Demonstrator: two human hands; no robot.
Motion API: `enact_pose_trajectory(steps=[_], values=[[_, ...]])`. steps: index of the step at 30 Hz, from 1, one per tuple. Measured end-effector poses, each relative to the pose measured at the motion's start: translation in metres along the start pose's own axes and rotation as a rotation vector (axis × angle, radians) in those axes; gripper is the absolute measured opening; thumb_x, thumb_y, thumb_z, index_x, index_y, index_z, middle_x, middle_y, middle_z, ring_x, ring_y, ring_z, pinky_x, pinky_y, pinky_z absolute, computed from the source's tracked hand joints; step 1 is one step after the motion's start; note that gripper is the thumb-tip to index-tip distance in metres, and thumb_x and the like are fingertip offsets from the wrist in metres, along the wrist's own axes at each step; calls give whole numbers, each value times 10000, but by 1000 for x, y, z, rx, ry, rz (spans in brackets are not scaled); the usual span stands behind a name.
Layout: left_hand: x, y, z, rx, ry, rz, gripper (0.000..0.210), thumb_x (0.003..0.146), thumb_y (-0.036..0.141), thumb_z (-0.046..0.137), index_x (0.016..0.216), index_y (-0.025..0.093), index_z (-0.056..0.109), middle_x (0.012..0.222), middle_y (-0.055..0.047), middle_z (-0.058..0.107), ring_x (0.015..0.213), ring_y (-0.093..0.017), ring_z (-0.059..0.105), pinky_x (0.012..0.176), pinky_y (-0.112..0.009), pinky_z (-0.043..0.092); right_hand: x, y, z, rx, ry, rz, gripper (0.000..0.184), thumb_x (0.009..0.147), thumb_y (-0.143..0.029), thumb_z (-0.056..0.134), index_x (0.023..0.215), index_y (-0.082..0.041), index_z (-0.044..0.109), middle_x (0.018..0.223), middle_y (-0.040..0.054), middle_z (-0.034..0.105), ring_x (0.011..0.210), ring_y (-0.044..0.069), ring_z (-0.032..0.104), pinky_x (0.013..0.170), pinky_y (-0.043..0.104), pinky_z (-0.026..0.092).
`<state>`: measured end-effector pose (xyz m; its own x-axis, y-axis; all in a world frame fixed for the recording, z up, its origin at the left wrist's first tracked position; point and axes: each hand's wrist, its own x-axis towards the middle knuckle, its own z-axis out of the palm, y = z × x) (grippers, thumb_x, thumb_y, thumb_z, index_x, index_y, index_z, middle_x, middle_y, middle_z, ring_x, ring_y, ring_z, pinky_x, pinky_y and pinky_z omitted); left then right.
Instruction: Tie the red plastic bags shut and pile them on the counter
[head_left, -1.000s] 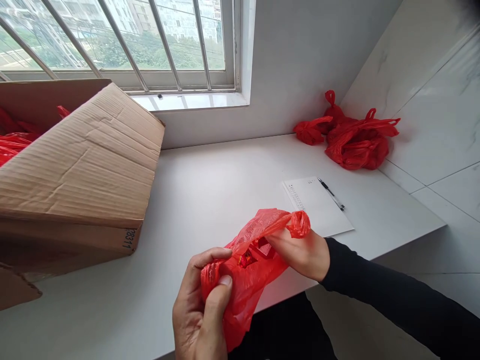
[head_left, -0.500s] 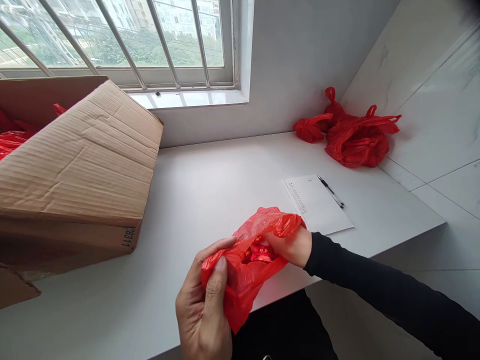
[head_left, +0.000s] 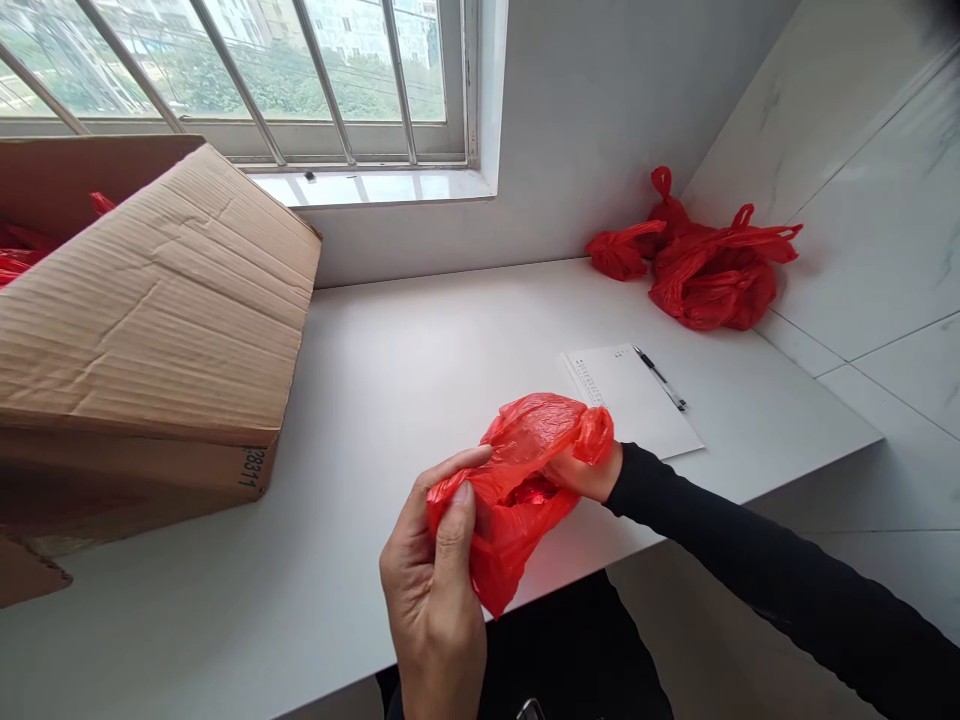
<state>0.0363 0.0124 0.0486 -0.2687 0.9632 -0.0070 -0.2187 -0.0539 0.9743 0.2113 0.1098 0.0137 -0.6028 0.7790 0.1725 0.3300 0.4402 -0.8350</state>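
A thin red plastic bag (head_left: 517, 530) is held above the front edge of the white table. My left hand (head_left: 442, 570) pinches the near left side of its rim between thumb and fingers. My right hand (head_left: 589, 475) reaches inside the bag from the right, so its fingers are hidden and I cannot see what they touch. Through the bag's opening show shiny red wrapped items (head_left: 534, 490), too small to name surely.
A large cardboard box (head_left: 172, 300) with red plastic in it stands at the left. Several tied red bags (head_left: 712, 280) sit in the far right corner. A sheet of paper (head_left: 660, 420) and a black pen (head_left: 660, 378) lie on the white table (head_left: 390, 370). Behind is a barred window (head_left: 322, 80).
My left hand and the bag have shifted up and to the right. The bag's opening is narrower, and fewer of the shiny red items show. My right hand stays inside.
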Motion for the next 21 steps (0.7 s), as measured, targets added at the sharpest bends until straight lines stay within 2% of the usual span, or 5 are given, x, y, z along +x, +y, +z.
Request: enact_pose_trajectory(steps=[3, 8, 13, 17, 21], values=[[0, 0, -1, -10, 31, -7, 284, 942, 435, 577, 1098, 242, 716, 927, -20, 669, 825, -130, 598, 719, -168, 511, 0, -12, -10, 3, -42, -61, 238, 992, -236, 415, 1086, -204, 631, 1117, 62, 681, 1073, 199, 644, 974, 368, 522], [-1, 5, 3, -99, 173, 32, 247, 897, 406, 641, 1041, 239, 752, 986, -10, 705, 864, -126, 628, 715, -140, 522, 2, -27, -26, -316, -105, -15, 223, 947, -151, 447, 992, -213, 657, 1073, 50, 684, 1032, 222, 648, 970, 358, 500], [-6, 12, 10, -138, 367, 50, 225, 866, 348, 657, 1014, 226, 775, 953, -13, 740, 805, -122, 657, 700, -142, 534, 6, -54, -30, -460, -35, -41, 230, 944, -122, 437, 956, -207, 650, 964, 30, 677, 928, 189, 626, 861, 320, 488], [-6, 11, 9, -127, 369, 115, 258, 883, 331, 620, 1063, 222, 769, 1002, -21, 745, 802, -125, 650, 753, -176, 537, 6, -74, -25, -488, -68, 51, 216, 893, -78, 432, 837, -177, 615, 845, 20, 644, 767, 151, 580, 672, 272, 438], [-4, 8, 3, -145, 340, 130, 205, 867, 321, 642, 986, 241, 788, 764, 4, 710, 633, -98, 580, 695, -205, 527, 4, -68, -18, -536, -284, 55, 129, 875, -125, 490, 795, -181, 576, 717, -8, 587, 640, 126, 502, 576, 268, 356]])
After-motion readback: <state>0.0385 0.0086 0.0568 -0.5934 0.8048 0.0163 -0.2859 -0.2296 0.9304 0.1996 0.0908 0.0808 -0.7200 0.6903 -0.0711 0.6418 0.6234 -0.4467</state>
